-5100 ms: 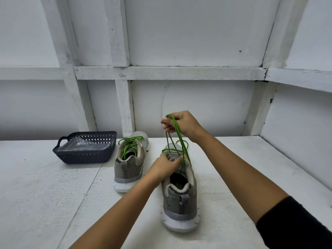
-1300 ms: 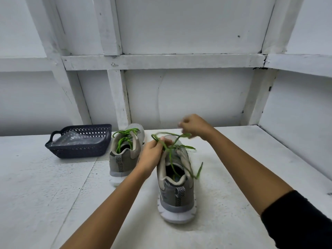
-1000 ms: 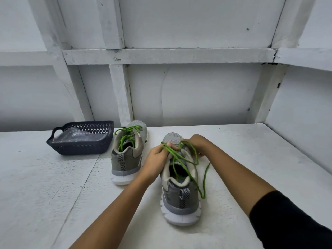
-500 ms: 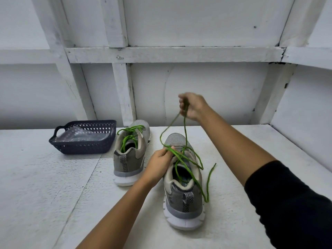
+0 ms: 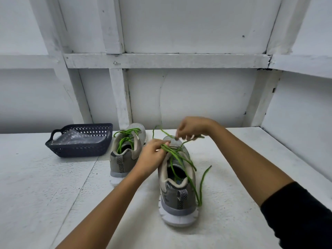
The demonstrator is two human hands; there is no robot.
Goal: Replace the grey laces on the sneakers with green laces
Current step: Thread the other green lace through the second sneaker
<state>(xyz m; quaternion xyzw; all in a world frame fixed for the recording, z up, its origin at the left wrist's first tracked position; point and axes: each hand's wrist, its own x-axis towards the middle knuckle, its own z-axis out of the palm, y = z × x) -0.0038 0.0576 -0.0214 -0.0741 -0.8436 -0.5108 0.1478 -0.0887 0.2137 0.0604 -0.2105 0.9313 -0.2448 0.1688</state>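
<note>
- tying off the green lace [image 5: 173,152] on the nearer sneaker [image 5: 177,193] looks like the step in hand. this sneaker stands on the bench [image 5: 53,186], heel toward the person and toe toward the wall.
- left hand [image 5: 152,156]: its grip is narrow, the fingers pinching a bunch of lace strands just over the tongue, by the top eyelets.
- right hand [image 5: 191,127]: raised beyond and to the right of the left hand, over the toe. its fingers curl round one strand, though blur softens the fingertips.
- the relation that matters: that strand runs between the two grips, slanting across the sneaker's long axis from near left to far right. the right hand is nearer the strand's free part, so the next wrap or pull would likely fall to it while the left hand anchors.
- one loose end [image 5: 201,186] trails down the sneaker's right side to the bench, apart from both hands.
- the other sneaker [image 5: 125,153] stands just to the left and already has green laces. a dark basket [image 5: 79,142] sits further left.
</note>
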